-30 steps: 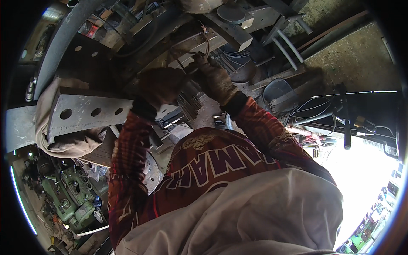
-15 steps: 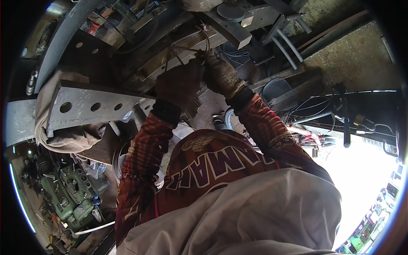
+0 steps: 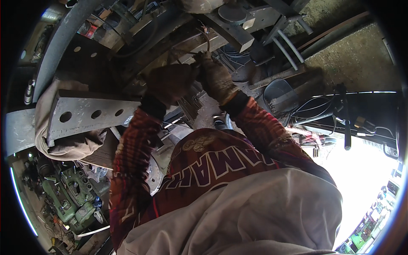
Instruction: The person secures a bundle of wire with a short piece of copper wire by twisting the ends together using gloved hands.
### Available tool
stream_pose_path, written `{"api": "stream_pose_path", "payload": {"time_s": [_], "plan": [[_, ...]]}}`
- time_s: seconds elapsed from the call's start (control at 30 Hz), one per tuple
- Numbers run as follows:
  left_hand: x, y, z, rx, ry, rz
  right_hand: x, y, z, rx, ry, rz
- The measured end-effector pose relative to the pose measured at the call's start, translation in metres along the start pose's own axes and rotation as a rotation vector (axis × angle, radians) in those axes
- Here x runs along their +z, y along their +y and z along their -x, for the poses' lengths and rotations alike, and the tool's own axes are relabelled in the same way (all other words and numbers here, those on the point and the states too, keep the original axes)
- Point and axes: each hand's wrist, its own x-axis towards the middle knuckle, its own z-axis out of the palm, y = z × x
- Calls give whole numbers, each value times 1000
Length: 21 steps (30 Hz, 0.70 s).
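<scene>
Both my hands wear dark, worn work gloves and are raised together against a rusty metal frame (image 3: 187, 42). My left hand (image 3: 170, 83) is curled, its back toward me, so what is inside the fingers is hidden. Touching it on the right, my right hand (image 3: 216, 78) is closed, fingertips pinched at the foot of a thin bent wire (image 3: 207, 36) rising from the frame. A stack of thin dark metal plates (image 3: 190, 106) hangs just below the two hands. Red patterned sleeves cover both forearms.
A grey steel beam with round holes (image 3: 91, 114) juts in from the left, a beige cloth (image 3: 63, 146) draped over it. A green machine (image 3: 70, 199) stands lower left. A grey bucket (image 3: 276, 90), black cables (image 3: 325, 108) and grey pipes (image 3: 285, 44) lie to the right.
My left hand has moved up and to the right from beside the holed beam until it meets my right hand at the frame. The right hand has stayed nearly in place.
</scene>
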Motion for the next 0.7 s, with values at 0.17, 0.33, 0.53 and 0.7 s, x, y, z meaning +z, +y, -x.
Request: {"api": "stream_pose_path", "payload": {"time_s": [0.17,0.33,0.53,0.7], "plan": [[8,18,3,-134,28,24,-12,-24,0,-53,18,165],[-2,53,-17,-412,-94,-40,-23,-30,-1,-34,-65,100],[2,52,-27,-407,-201,-40,-27,-19,-3,-72,-60,218],[-2,54,-24,-416,-185,16,-34,-21,-8,-167,-85,187]]}}
